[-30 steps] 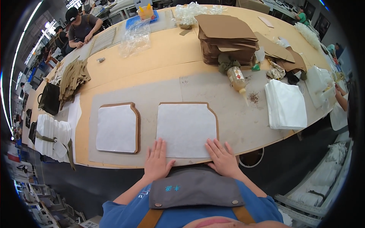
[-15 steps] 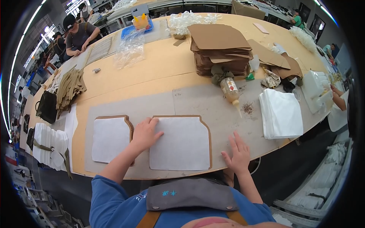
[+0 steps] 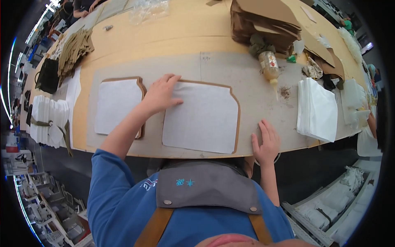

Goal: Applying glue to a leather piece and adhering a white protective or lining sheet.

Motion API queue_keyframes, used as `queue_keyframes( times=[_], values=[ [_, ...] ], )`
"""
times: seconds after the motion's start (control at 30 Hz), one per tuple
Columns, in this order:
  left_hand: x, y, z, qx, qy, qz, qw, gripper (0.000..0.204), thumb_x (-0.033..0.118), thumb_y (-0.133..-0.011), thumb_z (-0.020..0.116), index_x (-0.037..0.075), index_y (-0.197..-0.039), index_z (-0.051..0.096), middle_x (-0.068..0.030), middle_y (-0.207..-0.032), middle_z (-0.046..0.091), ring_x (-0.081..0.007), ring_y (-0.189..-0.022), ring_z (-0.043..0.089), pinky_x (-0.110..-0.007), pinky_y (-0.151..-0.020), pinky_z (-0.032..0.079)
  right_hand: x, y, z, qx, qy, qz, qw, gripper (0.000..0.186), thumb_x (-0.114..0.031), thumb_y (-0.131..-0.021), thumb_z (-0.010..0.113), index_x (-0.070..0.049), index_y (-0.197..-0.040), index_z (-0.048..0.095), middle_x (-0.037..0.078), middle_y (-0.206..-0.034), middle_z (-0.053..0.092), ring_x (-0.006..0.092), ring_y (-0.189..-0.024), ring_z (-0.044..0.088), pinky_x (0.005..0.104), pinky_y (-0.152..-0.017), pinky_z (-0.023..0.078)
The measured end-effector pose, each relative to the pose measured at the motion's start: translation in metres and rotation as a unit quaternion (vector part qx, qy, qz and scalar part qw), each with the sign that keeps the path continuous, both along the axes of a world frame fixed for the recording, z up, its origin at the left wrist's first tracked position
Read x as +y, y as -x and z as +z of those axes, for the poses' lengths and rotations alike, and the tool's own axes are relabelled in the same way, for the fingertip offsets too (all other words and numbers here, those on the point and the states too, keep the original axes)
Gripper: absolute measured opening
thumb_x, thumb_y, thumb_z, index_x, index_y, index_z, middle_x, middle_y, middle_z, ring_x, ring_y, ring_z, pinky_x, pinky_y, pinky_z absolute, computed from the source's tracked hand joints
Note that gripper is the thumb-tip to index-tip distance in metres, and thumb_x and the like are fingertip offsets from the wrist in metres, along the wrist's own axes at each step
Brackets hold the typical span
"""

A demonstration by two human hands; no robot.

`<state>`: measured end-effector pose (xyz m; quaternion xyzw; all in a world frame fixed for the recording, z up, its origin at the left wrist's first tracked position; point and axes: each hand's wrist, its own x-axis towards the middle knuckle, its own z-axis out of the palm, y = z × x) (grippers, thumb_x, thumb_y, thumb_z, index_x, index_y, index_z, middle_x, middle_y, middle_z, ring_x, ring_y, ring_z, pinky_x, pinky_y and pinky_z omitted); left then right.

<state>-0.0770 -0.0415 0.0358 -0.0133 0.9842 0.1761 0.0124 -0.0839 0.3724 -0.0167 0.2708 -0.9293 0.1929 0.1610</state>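
A brown panel topped by a white sheet [image 3: 201, 117] lies flat before me, brown showing along its far and right edges. My left hand [image 3: 161, 94] rests at the far left corner of this panel, fingers stretched out over the sheet, gripping nothing. To the left is a small stack of similar brown pieces, with a white sheet [image 3: 117, 106] on top; my left forearm crosses over its right side. My right hand [image 3: 267, 144] lies at the table's front edge, to the right of the panel and apart from it, fingers extended and empty.
A glue bottle [image 3: 269, 68] lies tipped beside a tall stack of brown panels [image 3: 267, 18]. White folded cloths [image 3: 317, 109] sit at the right. On the left are a tied white bundle [image 3: 49, 119], brown strips [image 3: 76, 49] and a black bag [image 3: 48, 76].
The head view has tilted down, so the table sits higher in the picture. Both hands stay in nearly the same places relative to the panel and the table edge.
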Motion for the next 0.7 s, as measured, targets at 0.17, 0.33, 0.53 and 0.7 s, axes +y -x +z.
queue_keyframes(
  times=[0.17,0.33,0.53,0.7],
  values=[
    [0.010,-0.007,0.000,0.027,0.022,0.008,0.999,0.080,0.032,-0.090,0.074,0.005,-0.154,0.036,-0.0180,-0.159,0.037,-0.0362,-0.143,0.041,-0.047,-0.119,0.033,-0.007,0.007,0.001,0.005,-0.007,-0.014,1.000,0.046,-0.028,-0.088,0.070,-0.008,-0.128,0.066,0.009,-0.135,0.065,0.0305,-0.123,0.061,0.0417,-0.100,0.045],
    [0.030,-0.031,-0.015,0.018,0.066,-0.271,0.960,0.075,0.051,-0.100,0.054,0.010,-0.158,0.031,-0.0125,-0.166,0.028,-0.0301,-0.152,0.028,-0.049,-0.126,0.020,-0.006,0.003,0.001,-0.006,-0.006,-0.021,1.000,0.051,-0.030,-0.089,0.069,-0.008,-0.134,0.063,0.009,-0.137,0.064,0.0298,-0.124,0.060,0.0414,-0.102,0.043],
    [0.023,-0.024,-0.034,-0.011,0.026,-0.366,0.930,0.078,0.064,-0.103,0.033,0.012,-0.160,0.028,-0.0086,-0.168,0.025,-0.0268,-0.154,0.025,-0.051,-0.127,0.016,-0.029,-0.006,0.019,-0.017,-0.040,0.015,0.999,0.062,-0.041,-0.091,0.068,-0.009,-0.144,0.055,0.010,-0.150,0.054,0.0276,-0.139,0.049,0.0469,-0.113,0.033],
    [0.007,-0.011,-0.033,-0.020,0.026,-0.416,0.909,0.076,0.064,-0.103,0.032,0.014,-0.161,0.029,-0.0079,-0.168,0.025,-0.0267,-0.155,0.024,-0.051,-0.127,0.014,-0.066,-0.003,0.029,-0.153,-0.158,0.173,0.960,0.062,-0.056,-0.092,0.062,-0.029,-0.148,0.053,0.000,-0.161,0.041,0.0215,-0.147,0.039,0.0488,-0.120,0.026]
  ],
)
